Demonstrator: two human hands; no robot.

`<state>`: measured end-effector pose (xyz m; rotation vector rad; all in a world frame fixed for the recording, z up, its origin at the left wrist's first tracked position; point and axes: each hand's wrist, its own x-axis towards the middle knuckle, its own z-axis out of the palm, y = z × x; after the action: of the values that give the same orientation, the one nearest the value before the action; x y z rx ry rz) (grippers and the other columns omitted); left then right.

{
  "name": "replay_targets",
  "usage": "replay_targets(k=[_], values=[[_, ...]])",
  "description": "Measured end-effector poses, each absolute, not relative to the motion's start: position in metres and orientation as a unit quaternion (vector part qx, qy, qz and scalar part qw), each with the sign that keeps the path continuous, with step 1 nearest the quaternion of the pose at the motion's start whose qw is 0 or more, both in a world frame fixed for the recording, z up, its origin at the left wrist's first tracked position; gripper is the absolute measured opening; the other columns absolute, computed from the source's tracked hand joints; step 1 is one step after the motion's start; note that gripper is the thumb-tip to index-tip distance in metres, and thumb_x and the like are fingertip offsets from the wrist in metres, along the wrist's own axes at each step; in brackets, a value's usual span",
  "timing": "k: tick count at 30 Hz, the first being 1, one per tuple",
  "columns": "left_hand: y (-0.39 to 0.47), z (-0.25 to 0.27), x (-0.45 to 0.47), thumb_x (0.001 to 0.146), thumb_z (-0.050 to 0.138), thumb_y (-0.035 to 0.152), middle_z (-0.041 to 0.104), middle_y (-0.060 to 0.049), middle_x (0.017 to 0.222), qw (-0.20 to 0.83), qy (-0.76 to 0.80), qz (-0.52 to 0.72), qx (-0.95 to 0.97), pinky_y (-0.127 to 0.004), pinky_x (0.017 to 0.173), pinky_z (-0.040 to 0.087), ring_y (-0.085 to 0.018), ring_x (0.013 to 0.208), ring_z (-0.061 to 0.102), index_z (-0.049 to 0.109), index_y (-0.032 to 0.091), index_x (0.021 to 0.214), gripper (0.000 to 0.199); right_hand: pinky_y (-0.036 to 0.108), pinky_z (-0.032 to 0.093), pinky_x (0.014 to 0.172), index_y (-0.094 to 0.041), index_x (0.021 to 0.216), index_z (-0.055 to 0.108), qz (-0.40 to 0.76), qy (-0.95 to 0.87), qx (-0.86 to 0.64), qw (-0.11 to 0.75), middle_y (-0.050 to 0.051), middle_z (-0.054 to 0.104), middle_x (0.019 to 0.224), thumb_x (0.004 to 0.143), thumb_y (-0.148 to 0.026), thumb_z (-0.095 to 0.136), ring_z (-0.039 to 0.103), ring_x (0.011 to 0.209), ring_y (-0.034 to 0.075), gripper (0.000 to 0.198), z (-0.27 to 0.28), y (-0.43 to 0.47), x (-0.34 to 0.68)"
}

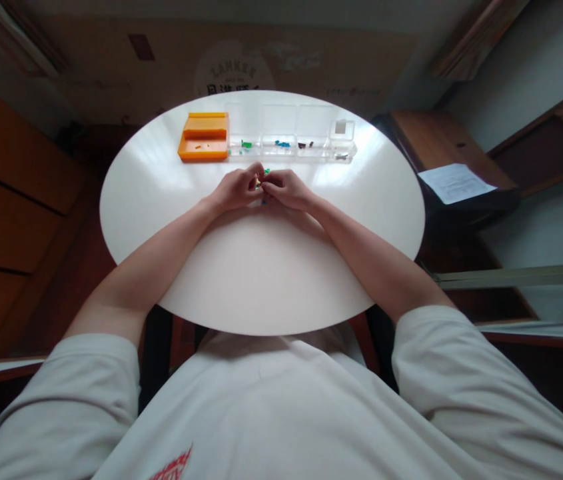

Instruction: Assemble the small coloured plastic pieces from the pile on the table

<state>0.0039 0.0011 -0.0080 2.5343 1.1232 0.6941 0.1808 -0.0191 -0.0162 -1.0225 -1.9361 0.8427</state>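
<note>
My left hand (238, 187) and my right hand (287, 188) meet over the far middle of the white round table (271, 267). Between them is a small multicoloured toy-brick build (266, 173), with green and yellowish bits showing. The left fingers are curled around its left side. From the right, my thumb and fingers are closed in a pinch at the build; whether a separate tiny brick is in that pinch is too small to see. Much of the build is hidden by the fingers.
Beyond my hands stands an orange tray (203, 157) with small orange pieces. Clear lidded boxes beside it hold green bricks (246, 144), blue bricks (282, 144), dark brown bricks (302, 145) and greyish pieces (342, 157). A paper sheet (456, 183) lies on a wooden cabinet (431, 137) at right.
</note>
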Motion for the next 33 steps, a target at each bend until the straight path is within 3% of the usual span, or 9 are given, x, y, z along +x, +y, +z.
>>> replay_targets(k=[17,33], values=[[0.001,-0.006,0.004,0.076,0.055,0.037,0.05,0.005,0.06,0.133,0.367,0.235,0.89,-0.02,0.05,0.025,-0.008,0.051,0.042,0.052,0.02,0.094,0.025,0.023,0.041,0.06,-0.009,0.087,0.067,0.351,-0.746,-0.424,0.374,0.003,0.065,0.07,0.078,-0.028,0.051,0.056,0.064,0.012,0.026,-0.012,-0.023,0.181],[0.0,-0.004,0.004,0.078,0.054,0.042,0.051,0.004,0.062,0.143,0.374,0.228,0.887,-0.021,0.052,0.027,-0.01,0.053,0.044,0.052,0.022,0.095,0.027,0.022,0.04,0.06,-0.01,0.081,0.067,0.353,-0.753,-0.425,0.357,0.002,0.063,0.067,0.077,-0.024,0.051,0.053,0.062,0.011,0.021,-0.001,-0.029,0.181]])
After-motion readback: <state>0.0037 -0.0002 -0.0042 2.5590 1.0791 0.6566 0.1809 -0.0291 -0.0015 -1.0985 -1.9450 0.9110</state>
